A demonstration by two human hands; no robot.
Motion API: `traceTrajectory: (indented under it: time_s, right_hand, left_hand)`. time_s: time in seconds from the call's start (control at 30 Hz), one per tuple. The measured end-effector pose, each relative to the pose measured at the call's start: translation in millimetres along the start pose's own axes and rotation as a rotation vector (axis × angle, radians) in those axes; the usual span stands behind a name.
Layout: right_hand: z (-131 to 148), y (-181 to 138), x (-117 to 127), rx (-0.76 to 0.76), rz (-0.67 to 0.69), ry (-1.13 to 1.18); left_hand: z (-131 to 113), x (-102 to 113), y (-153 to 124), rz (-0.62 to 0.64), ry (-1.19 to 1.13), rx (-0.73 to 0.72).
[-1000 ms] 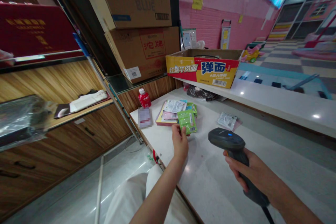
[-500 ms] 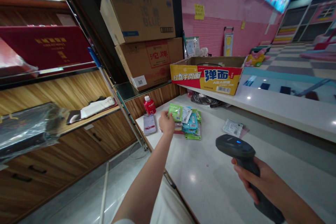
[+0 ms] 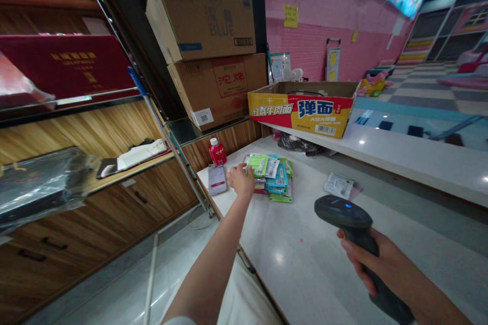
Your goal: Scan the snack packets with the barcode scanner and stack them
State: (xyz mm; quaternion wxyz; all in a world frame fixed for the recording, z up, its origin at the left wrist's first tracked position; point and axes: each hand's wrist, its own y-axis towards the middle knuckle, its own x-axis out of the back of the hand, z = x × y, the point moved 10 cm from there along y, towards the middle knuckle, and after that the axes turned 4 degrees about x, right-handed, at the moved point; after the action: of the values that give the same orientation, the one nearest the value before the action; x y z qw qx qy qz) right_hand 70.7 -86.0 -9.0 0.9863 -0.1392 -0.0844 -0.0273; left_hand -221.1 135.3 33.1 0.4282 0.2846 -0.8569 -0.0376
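My left hand [image 3: 241, 181] is at the left edge of a pile of small packets, its fingers apart and nothing held in them. Just beside the fingertips, a green packet [image 3: 258, 165] lies on top of the pile, with a white packet [image 3: 272, 167] and blue packets [image 3: 280, 176] around it. My right hand [image 3: 375, 264] is wrapped round the handle of a black barcode scanner [image 3: 343, 212] with a blue light on top. The scanner is held over the white counter [image 3: 290, 244], its head pointing left.
A phone [image 3: 217, 180] and a red bottle [image 3: 217, 152] stand left of the pile. Another white packet [image 3: 338, 185] lies farther right. An open noodle carton [image 3: 301, 111] sits on the raised ledge [image 3: 412, 162]. Stacked cardboard boxes [image 3: 219, 91] rise at the back left.
My left hand has let go of the green packet, which now lies on the pile; the fingers have spread and drawn slightly left. The scanner hand has hardly moved.
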Motion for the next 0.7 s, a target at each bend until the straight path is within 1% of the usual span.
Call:
traceTrajectory:
  time_s: [0.17, 0.27, 0.33, 0.37, 0.47, 0.53, 0.57, 0.63, 0.7]
  right_hand:
    - [4.0, -1.0, -0.5, 0.001, -0.014, 0.009]
    - [5.9, -0.2, 2.3, 0.017, -0.041, 0.024]
    - [5.3, 1.6, 6.7, 0.022, -0.064, 0.051]
    - [4.9, 2.8, 10.5, 0.025, -0.082, 0.068]
    - [3.4, 6.9, 28.7, 0.028, -0.168, 0.111]
    - [1.1, 9.2, 42.7, 0.007, -0.221, 0.12]
    - [0.1, 10.1, 49.5, -0.006, -0.244, 0.125]
    - [-1.4, 11.0, 63.5, -0.024, -0.3, 0.145]
    - [-2.3, 10.9, 75.9, -0.03, -0.358, 0.179]
  left_hand:
    - [-2.9, 3.0, -1.3, 0.008, 0.024, -0.032]
    - [-10.5, 9.1, -5.6, -0.03, 0.009, -0.067]
    - [-24.0, 14.4, -13.7, -0.065, -0.034, -0.135]
    - [-34.2, 16.3, -20.2, -0.076, -0.065, -0.192]
    - [-72.3, 14.1, -51.3, -0.046, -0.183, -0.423]
    - [-97.0, 2.7, -79.2, 0.032, -0.251, -0.572]
    - [-107.6, -6.9, -93.6, 0.09, -0.272, -0.629]
    - [-124.8, -34.0, -121.7, 0.236, -0.279, -0.7]
    - [-137.5, -66.6, -145.9, 0.386, -0.249, -0.716]
